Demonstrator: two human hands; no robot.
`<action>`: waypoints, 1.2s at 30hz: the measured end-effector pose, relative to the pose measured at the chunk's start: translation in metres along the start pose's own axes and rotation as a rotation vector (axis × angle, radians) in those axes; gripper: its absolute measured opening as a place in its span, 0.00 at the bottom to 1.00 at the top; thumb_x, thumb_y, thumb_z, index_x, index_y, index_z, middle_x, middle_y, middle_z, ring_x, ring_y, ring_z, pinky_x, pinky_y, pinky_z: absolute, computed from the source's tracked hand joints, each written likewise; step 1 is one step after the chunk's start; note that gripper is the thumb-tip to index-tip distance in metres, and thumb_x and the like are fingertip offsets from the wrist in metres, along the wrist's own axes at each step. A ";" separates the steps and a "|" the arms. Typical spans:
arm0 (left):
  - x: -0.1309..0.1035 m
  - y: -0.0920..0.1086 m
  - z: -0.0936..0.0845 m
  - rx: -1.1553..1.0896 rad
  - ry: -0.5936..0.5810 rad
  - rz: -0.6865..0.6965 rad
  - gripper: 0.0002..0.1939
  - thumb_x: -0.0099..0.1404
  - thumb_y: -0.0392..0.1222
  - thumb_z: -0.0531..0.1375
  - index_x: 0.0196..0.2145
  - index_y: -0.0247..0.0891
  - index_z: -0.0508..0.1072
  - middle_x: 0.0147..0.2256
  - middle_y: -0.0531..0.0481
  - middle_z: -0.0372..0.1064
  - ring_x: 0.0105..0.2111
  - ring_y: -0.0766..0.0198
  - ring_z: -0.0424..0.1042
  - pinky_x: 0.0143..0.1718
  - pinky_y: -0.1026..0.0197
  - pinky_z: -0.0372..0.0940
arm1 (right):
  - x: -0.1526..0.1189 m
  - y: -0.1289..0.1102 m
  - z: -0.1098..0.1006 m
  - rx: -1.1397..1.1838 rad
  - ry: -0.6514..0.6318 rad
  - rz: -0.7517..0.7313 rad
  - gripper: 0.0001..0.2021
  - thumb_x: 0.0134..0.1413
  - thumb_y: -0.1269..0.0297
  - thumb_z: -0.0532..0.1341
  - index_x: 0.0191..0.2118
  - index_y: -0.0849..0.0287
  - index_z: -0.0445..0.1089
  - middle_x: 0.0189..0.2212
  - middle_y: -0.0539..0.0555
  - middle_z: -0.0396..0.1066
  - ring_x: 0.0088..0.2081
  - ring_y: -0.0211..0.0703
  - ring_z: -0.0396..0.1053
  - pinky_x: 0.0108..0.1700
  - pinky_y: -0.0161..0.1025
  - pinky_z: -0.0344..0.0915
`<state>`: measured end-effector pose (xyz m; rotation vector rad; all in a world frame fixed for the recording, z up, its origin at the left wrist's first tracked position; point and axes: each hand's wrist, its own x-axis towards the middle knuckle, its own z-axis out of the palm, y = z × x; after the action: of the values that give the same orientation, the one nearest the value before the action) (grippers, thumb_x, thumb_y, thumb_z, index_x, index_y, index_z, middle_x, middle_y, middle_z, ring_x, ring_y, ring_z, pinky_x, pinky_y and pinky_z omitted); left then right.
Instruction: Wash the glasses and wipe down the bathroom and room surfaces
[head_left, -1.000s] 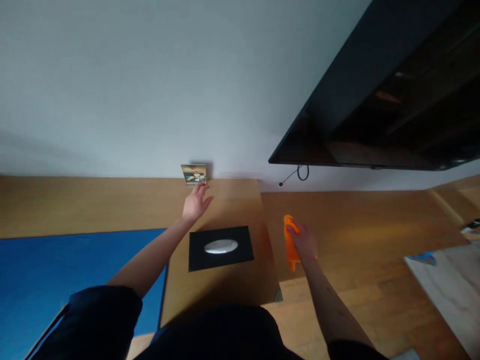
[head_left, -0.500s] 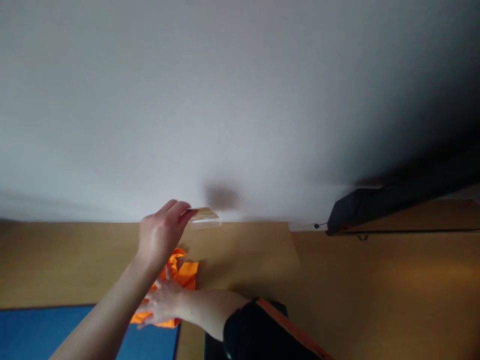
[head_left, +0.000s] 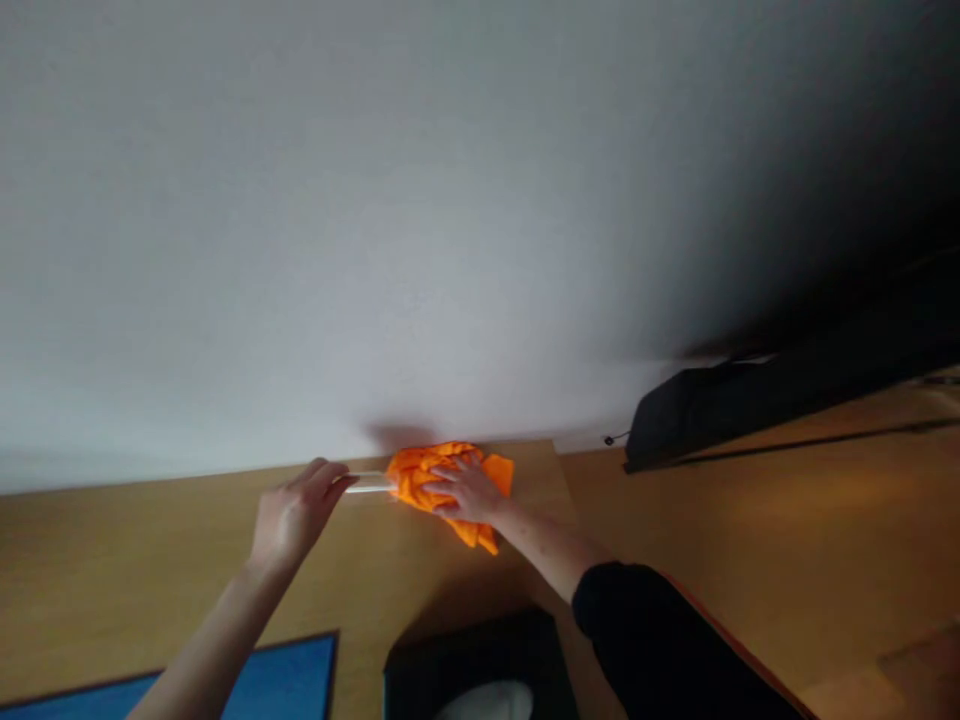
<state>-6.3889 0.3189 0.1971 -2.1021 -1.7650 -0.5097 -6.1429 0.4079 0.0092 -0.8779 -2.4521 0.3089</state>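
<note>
Along the back of the wooden desktop, my right hand (head_left: 466, 488) has its fingers curved over a bunched orange cloth (head_left: 414, 474), holding it against the surface close to the wall. To its left, my left hand (head_left: 296, 508) is closed in a pinch on the edge of a thin, flat, see-through piece (head_left: 369, 482) with a pale strip. That piece's right end meets the cloth, which covers part of it. Its exact kind cannot be made out.
A grey-white wall (head_left: 420, 250) rises behind the desktop (head_left: 150, 570). A dark monitor-like panel (head_left: 750, 400) juts in at the right. Nearer me lie a blue mat (head_left: 285, 675) and a black pad (head_left: 450, 650) bearing a white, mouse-like rounded object (head_left: 487, 700).
My right hand has carried the orange cloth from the blue mat's edge rightward to the wall side. My left hand has lowered the see-through piece slightly and shifted left. The view has moved.
</note>
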 end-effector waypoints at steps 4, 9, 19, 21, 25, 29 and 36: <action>0.025 0.026 0.034 0.056 -0.149 0.010 0.14 0.73 0.47 0.55 0.39 0.42 0.80 0.37 0.48 0.79 0.33 0.55 0.79 0.28 0.60 0.63 | -0.100 0.056 -0.028 -0.070 0.118 0.327 0.20 0.64 0.56 0.65 0.60 0.47 0.74 0.62 0.54 0.70 0.65 0.54 0.59 0.69 0.54 0.48; -0.004 0.055 0.019 -0.020 -0.099 -0.097 0.23 0.72 0.45 0.56 0.63 0.41 0.67 0.62 0.38 0.67 0.47 0.48 0.78 0.37 0.54 0.73 | -0.190 0.047 -0.008 -0.045 0.271 0.599 0.20 0.65 0.56 0.62 0.60 0.53 0.74 0.62 0.60 0.69 0.63 0.55 0.63 0.65 0.57 0.58; -0.318 0.106 0.071 -0.162 -0.339 0.139 0.36 0.51 0.45 0.74 0.57 0.42 0.71 0.66 0.30 0.61 0.68 0.30 0.56 0.64 0.30 0.64 | -0.430 -0.089 0.081 0.557 0.671 1.200 0.30 0.52 0.38 0.61 0.52 0.54 0.77 0.54 0.61 0.75 0.57 0.61 0.72 0.62 0.59 0.68; -0.295 0.112 0.090 -0.174 -0.338 0.134 0.31 0.53 0.39 0.72 0.55 0.44 0.73 0.66 0.34 0.61 0.69 0.35 0.53 0.65 0.35 0.64 | -0.460 -0.115 0.082 0.613 0.729 1.293 0.29 0.49 0.38 0.64 0.49 0.52 0.78 0.49 0.59 0.78 0.53 0.63 0.75 0.58 0.59 0.72; -0.177 0.137 0.113 -0.250 -0.383 0.192 0.30 0.53 0.38 0.73 0.54 0.41 0.75 0.67 0.35 0.59 0.71 0.38 0.51 0.68 0.38 0.61 | -0.492 -0.152 0.064 0.635 0.799 1.331 0.26 0.45 0.38 0.66 0.46 0.49 0.79 0.49 0.57 0.78 0.52 0.63 0.76 0.56 0.57 0.74; -0.067 0.165 0.134 -0.295 -0.358 0.180 0.32 0.51 0.44 0.76 0.52 0.36 0.75 0.65 0.32 0.60 0.70 0.37 0.52 0.70 0.38 0.57 | -0.510 -0.169 0.049 0.593 0.848 1.338 0.27 0.45 0.37 0.67 0.45 0.50 0.80 0.49 0.59 0.78 0.53 0.65 0.76 0.57 0.58 0.74; 0.006 0.164 0.159 -0.257 -0.339 0.198 0.28 0.55 0.40 0.73 0.51 0.31 0.74 0.66 0.30 0.57 0.71 0.37 0.48 0.72 0.44 0.51 | -0.538 -0.185 0.056 0.583 0.910 1.400 0.29 0.47 0.37 0.67 0.49 0.53 0.78 0.53 0.61 0.76 0.54 0.65 0.74 0.58 0.58 0.73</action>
<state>-6.2188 0.3737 0.0549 -2.6421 -1.7064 -0.3561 -5.9154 -0.0818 -0.1788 -1.7585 -0.5802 0.7875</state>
